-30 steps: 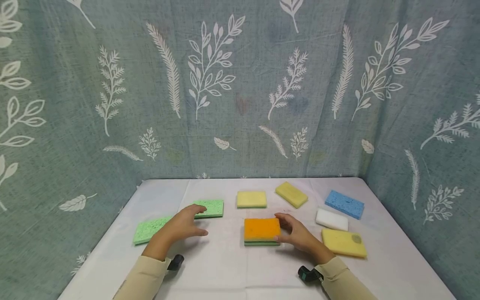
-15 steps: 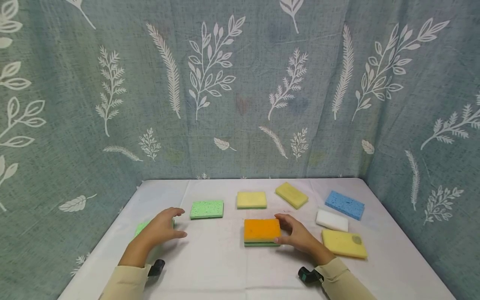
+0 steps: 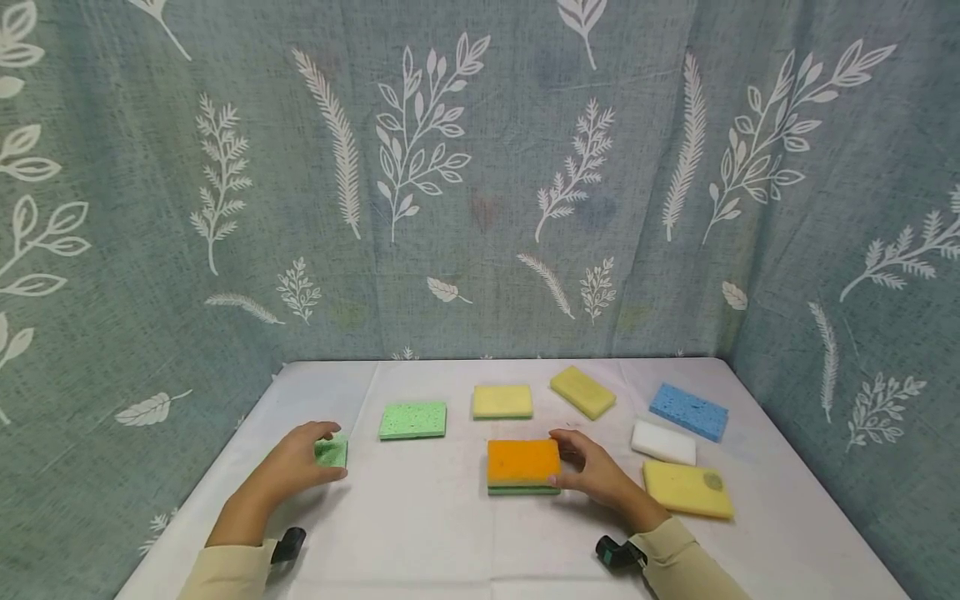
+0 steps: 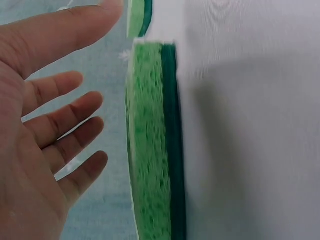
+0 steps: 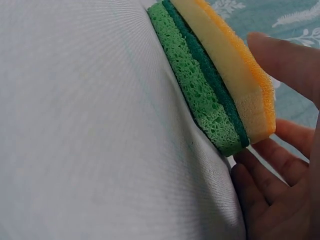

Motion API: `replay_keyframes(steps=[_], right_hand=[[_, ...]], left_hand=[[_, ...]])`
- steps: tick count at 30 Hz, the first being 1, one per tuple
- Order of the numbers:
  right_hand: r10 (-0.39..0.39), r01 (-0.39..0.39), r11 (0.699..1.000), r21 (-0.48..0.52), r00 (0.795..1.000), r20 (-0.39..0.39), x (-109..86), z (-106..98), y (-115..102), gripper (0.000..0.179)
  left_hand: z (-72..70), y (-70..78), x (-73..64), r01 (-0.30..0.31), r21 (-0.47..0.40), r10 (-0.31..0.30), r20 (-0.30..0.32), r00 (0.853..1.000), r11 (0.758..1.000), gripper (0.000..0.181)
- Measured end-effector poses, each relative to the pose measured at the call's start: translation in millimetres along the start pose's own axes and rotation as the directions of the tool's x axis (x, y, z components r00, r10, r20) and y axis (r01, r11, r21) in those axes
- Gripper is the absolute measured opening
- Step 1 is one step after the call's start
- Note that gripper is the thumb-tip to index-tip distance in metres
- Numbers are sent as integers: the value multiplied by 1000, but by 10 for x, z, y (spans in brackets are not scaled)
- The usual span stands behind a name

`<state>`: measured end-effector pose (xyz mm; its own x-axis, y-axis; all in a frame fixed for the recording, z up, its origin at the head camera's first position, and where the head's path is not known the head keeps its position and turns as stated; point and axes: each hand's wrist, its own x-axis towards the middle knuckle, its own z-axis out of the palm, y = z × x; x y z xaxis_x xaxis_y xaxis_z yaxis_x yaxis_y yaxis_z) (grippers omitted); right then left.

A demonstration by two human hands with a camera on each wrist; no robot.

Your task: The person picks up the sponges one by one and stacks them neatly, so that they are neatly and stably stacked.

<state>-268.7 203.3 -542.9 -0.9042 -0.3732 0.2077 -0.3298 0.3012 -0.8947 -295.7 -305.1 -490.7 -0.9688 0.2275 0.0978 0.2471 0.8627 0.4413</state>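
Orange sponge (image 3: 523, 458) sits flat on a lower green sponge (image 5: 195, 90), both on the worktop (image 3: 420, 533). R hand (image 3: 592, 471) is at the orange sponge's R end; fingers (image 5: 300, 137) curl round it, thumb & fingers pinching that end. Grip force: can't tell from where I stand.

L hand (image 3: 288, 467) is well L of the orange sponge, partly hiding an outer green sponge (image 3: 331, 452); fingers (image 4: 87, 105) spread, nothing held.

Rel. to orange sponge: second green sponge (image 3: 412, 420) behind-L; pale yellow sponge (image 3: 502, 402) directly behind; skewed yellow sponge (image 3: 582, 392) behind-R; blue sponge (image 3: 688, 410) far R, behind; white sponge (image 3: 663, 441) & spotted yellow sponge (image 3: 682, 488) to R.

Handling, my assessment: orange sponge prob. v. light, soft, not fragile, low slip risk. Rec. hold by opp. long edges nr. mid-length, light squeeze only; end hold may let far end sag. Outer green sponge: likewise, tho' its dark backing prob. stiffer.
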Motion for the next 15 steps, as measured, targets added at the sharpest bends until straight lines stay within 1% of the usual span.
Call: replay_keyframes(steps=[2, 7, 11, 15], right_hand=[[-1, 1, 1000, -4, 1000, -4, 0, -1, 3, 78], [8, -8, 1000, -20, 1000, -10, 2, 6, 19, 80], [18, -19, 999, -33, 1000, -18, -3, 11, 6, 80], [21, -21, 999, -40, 1000, -18, -11, 9, -16, 81]], left_hand=[[-26, -49, -12, -4, 3, 4, -3, 1000, 1000, 80], [-63, -203, -41, 14, 41, -13, -7, 1000, 999, 85], [-93, -310, -81, 24, 94, -22, -25, 999, 995, 89], [-118, -384, -135, 58, 132, -54, -34, 998, 990, 89]])
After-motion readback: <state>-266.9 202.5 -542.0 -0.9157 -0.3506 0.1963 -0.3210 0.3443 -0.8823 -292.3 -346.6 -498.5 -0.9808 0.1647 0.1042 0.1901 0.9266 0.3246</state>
